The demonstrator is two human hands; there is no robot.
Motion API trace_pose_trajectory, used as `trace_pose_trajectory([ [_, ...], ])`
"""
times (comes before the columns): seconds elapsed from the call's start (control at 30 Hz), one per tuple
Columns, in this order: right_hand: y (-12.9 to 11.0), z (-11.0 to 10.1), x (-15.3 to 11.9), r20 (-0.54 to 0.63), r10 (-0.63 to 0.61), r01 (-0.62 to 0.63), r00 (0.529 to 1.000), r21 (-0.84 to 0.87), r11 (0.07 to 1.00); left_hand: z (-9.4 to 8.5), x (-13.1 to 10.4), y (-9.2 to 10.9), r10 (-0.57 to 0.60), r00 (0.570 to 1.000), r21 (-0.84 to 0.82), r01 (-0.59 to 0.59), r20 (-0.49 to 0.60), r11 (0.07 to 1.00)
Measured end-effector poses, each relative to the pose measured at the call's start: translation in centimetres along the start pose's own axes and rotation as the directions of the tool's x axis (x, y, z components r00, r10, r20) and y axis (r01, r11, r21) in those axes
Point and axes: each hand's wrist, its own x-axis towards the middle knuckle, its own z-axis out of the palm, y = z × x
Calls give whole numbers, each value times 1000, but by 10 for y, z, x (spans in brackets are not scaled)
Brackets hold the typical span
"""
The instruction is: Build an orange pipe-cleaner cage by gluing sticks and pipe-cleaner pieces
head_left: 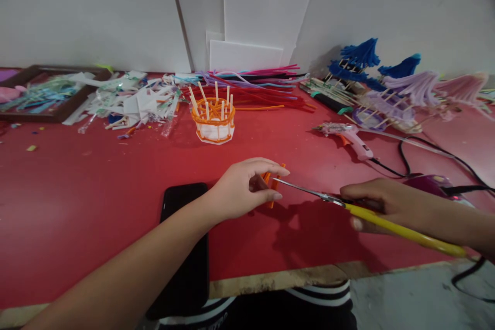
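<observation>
My left hand [247, 185] is closed in a pinch on short orange pipe cleaner pieces [275, 184], held just above the red table. My right hand [375, 201] grips yellow-handled scissors [398, 227], with the metal blades pointing left. The blade tips reach the orange pieces between my left thumb and fingers; whether they are cutting I cannot tell. Beyond my left hand stands a small round orange-and-white basket-like structure [214, 126] with several pale sticks upright around it. A black phone [187, 268] lies under my left forearm.
Paper scraps [139, 103] and a dark frame [62, 111] lie at back left. Coloured pipe cleaners [263, 95] are piled along the wall. To the right are a pink glue gun [348, 139], its black cord [402, 157] and blue and lilac tiered models [410, 90].
</observation>
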Motion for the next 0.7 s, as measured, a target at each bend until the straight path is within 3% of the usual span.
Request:
trace_pose_trajectory([
  [0.27,-7,3,3,-61,5,-8,998,-52,999,0,0,0,-22,1000,22,21,1,1000],
  [0.53,-6,10,9,-47,41,-42,998,-37,998,1,0,-1,-40,999,34,40,-12,999],
  [0.7,0,3,6,-161,35,-51,986,-96,994,-5,2,0,-99,990,50,104,-104,993],
])
